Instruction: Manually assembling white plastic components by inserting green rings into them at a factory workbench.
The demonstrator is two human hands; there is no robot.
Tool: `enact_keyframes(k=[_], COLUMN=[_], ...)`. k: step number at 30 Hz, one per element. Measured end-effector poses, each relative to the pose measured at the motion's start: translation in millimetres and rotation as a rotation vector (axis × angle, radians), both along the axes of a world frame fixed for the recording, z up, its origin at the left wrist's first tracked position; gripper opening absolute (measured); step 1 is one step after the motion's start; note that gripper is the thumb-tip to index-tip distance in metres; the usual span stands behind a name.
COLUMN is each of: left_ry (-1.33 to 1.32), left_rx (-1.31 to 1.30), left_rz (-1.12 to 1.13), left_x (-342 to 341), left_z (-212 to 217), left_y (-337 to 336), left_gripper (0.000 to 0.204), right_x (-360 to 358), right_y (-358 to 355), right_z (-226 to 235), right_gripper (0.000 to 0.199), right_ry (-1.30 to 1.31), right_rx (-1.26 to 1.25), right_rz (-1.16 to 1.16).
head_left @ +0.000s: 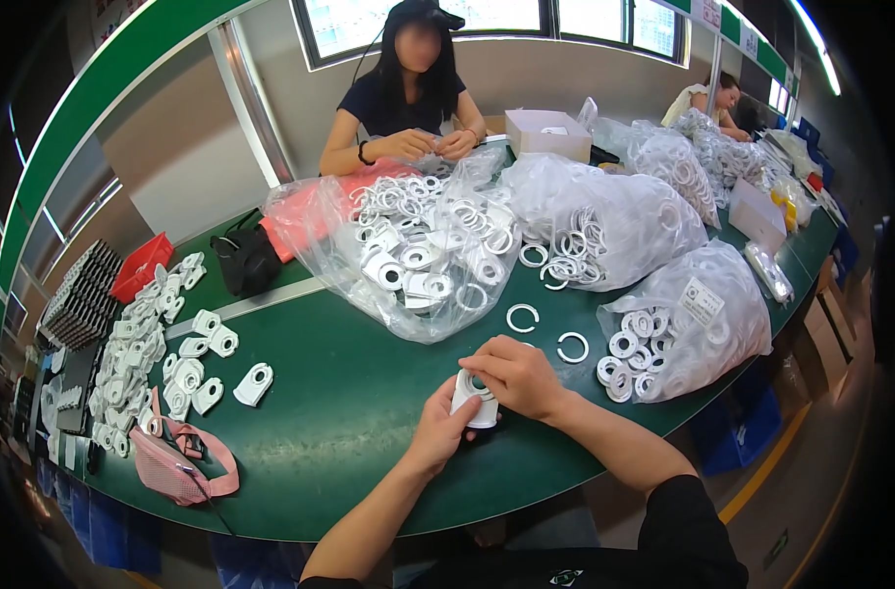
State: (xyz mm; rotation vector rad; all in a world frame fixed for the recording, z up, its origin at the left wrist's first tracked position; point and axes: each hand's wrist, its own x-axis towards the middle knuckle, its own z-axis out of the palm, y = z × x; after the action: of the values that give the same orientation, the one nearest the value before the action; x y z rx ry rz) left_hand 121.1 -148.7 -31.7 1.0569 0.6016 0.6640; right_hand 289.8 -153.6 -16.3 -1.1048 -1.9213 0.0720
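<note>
My left hand (437, 429) is closed around a white plastic part (484, 416) with a flat tab and a round, holed end, held just above the green table. The bent fingers of my right hand (518, 376) press on the round end of that part. Whether a separate ring lies under those fingers I cannot tell. Beyond my hands, a white open ring (522, 307) lies on the table. A second open ring (559, 348) is just past my right wrist. More of these rings spill from a clear plastic bag (653, 231).
Right of my hands, a bag (737, 294) spills thick white rings. Ahead, another bag (418, 319) holds white parts. To the left are loose white parts (133, 344), a pink pouch (167, 469), a red bin (141, 267) and a black bag (244, 260). A co-worker (403, 113) sits opposite.
</note>
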Motion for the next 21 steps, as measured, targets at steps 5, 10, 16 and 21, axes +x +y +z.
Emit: enact_keyframes(k=[5, 10, 16, 21], left_ry=[0.083, 0.220, 0.499, 0.596], left_rx=[0.175, 0.568, 0.687, 0.800], left_rz=[0.180, 0.245, 0.256, 0.274], left_x=[4, 1, -2, -5], left_z=[3, -11, 2, -1], left_y=[-5, -1, -3, 0], left_gripper=[0.035, 0.026, 0.021, 0.020], right_x=[4, 23, 25, 18], right_y=[5, 8, 6, 4], right_z=[0, 0, 1, 2], right_gripper=[0.013, 0.016, 0.014, 0.013], right_ry=[0.233, 0.452, 0.383, 0.073], right_rx=[-0.026, -0.654, -0.709, -0.488], right_rz=[0.070, 0.276, 0.366, 0.305])
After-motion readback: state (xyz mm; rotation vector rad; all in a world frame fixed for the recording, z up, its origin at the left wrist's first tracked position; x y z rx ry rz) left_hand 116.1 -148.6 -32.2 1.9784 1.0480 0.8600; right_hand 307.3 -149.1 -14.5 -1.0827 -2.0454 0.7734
